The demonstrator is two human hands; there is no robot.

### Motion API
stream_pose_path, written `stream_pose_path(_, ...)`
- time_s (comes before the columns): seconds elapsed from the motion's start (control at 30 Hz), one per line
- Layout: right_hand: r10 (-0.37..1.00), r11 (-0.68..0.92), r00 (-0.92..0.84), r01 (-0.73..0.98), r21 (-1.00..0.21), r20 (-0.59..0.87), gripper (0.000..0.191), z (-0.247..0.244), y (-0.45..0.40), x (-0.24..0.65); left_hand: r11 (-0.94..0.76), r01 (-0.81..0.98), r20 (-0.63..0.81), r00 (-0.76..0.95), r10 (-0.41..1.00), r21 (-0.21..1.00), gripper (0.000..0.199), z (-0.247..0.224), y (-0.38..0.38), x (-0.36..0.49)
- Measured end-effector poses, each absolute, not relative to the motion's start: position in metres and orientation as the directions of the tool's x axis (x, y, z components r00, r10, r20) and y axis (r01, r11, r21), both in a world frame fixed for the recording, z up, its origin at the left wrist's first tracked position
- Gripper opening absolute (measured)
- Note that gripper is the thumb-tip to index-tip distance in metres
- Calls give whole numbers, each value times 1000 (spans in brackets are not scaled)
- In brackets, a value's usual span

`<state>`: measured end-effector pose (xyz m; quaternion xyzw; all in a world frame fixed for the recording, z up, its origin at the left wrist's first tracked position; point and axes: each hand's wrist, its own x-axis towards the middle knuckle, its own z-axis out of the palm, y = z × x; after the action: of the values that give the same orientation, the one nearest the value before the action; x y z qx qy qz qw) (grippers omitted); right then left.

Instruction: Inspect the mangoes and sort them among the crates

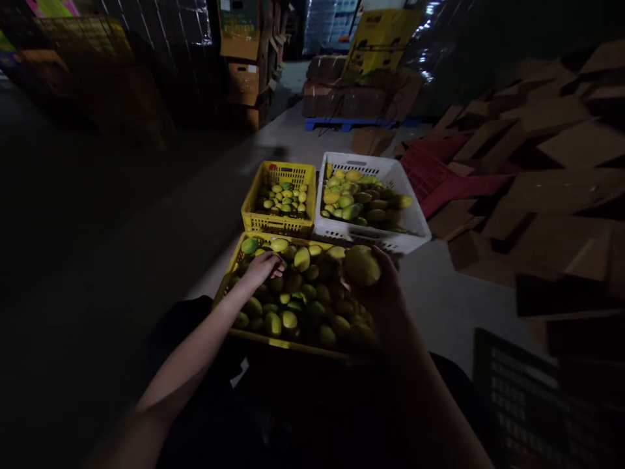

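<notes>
A yellow crate (283,343) full of yellow-green lemons (289,319) stands right before me. Above its far left part is my left hand (266,266), palm turned inward, with fingers loosely bent and nothing visible in them; lemons lie just under and beside it. My right hand (388,286) has its fingers wrapped round a large yellow-green lemon (362,266), raised over the crate's right side. Behind this crate stand a smaller yellow crate (279,225) on the left and a white crate (415,228) on the right, both with lemons inside.
Flattened and broken cardboard boxes (566,195) are heaped on the right, around a red crate (430,172). A dark crate (517,391) lies at lower right. Further back are a blue pallet (346,124) with wrapped goods and a stack of cartons (243,81). The left side is in shadow.
</notes>
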<state>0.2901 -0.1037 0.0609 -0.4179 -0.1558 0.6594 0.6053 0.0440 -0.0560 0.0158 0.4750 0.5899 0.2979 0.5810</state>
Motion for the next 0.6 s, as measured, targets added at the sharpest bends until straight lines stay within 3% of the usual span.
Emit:
stream_pose_path(0.1,887,-247,69,-764,-596,-457,16,58,-100,291,304,394,-377,122,918,868,3,-10,-52,56)
stream_pose_path(0.3,850,-248,55,-836,-489,-524,11,76,-111,288,195,608,-375,184,909,770,37,-58,-78,60)
stream_pose_path(0.6,844,-210,73,-867,-453,-531,11,75,-123,312,75,790,-325,161,932,608,27,-71,-72,60)
